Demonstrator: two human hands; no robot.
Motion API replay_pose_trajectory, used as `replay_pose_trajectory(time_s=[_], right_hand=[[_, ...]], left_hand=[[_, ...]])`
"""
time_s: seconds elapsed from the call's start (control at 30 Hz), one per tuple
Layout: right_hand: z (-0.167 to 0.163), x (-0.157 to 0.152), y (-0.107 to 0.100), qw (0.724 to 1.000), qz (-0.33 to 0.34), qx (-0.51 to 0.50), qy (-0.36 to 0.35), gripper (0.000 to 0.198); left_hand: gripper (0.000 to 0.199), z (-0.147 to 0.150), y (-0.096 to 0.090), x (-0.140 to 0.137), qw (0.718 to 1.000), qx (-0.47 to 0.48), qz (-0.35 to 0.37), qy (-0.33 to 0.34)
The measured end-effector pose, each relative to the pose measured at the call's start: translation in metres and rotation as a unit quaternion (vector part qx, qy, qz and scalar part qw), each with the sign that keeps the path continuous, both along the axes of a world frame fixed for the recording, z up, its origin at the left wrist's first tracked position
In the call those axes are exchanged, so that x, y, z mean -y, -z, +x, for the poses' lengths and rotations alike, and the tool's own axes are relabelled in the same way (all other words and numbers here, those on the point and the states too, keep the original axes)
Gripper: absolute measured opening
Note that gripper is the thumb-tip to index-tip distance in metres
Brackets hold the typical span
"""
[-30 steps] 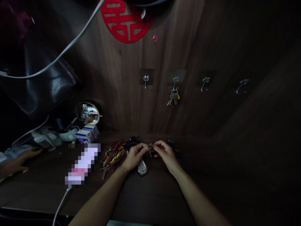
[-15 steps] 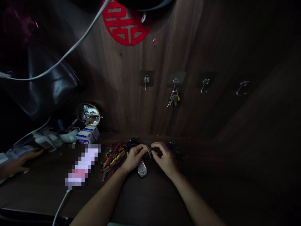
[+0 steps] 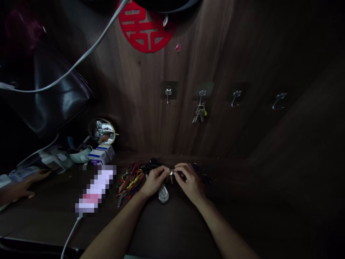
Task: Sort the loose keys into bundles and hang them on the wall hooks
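My left hand [image 3: 155, 180] pinches a small key ring [image 3: 169, 171] between thumb and fingers, low in front of the wooden wall. My right hand [image 3: 189, 182] meets it from the other side, thumb and fingertips closed on a small metal key [image 3: 172, 172] at the ring. Another key hangs below the fingertips. Under my left hand lies a silver oval fob-like piece [image 3: 163, 194]; whether it is joined to the ring is hidden. Left of that hand is a tangled heap of coloured cords and keys [image 3: 131, 180]. Dark keys [image 3: 206, 174] lie beyond my right hand.
Metal hooks [image 3: 236, 97] line the wall, one carrying a bunch of keys [image 3: 199, 114]. On the left are a round mirror [image 3: 102, 131], a box [image 3: 101, 154], bottles, a blurred-out phone [image 3: 95, 190] on a white cable, and another person's hand [image 3: 29, 185].
Both hands stay in almost the same place. The key pieces between the fingertips have turned and now catch more light. The view has shifted very slightly.
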State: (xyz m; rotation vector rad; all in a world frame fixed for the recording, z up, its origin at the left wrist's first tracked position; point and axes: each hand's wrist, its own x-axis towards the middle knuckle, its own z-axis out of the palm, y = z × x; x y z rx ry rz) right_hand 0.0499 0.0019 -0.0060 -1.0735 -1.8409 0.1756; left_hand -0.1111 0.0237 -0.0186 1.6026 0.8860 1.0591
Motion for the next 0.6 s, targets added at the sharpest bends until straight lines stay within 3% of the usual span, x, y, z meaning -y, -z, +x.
replay_pose_trajectory(time_s=[0.33,0.6], right_hand=[[0.005,0.001,0.007,0.992,-0.062,-0.103,0.043,0.007],[0.008,-0.005,0.004,0.957,-0.096,-0.268,0.053,0.014]], left_hand=[[0.035,0.0,0.002,0.001,0.998,-0.064,0.016,0.014],[0.034,0.0,0.004,0.0,0.994,-0.102,0.035,-0.004]])
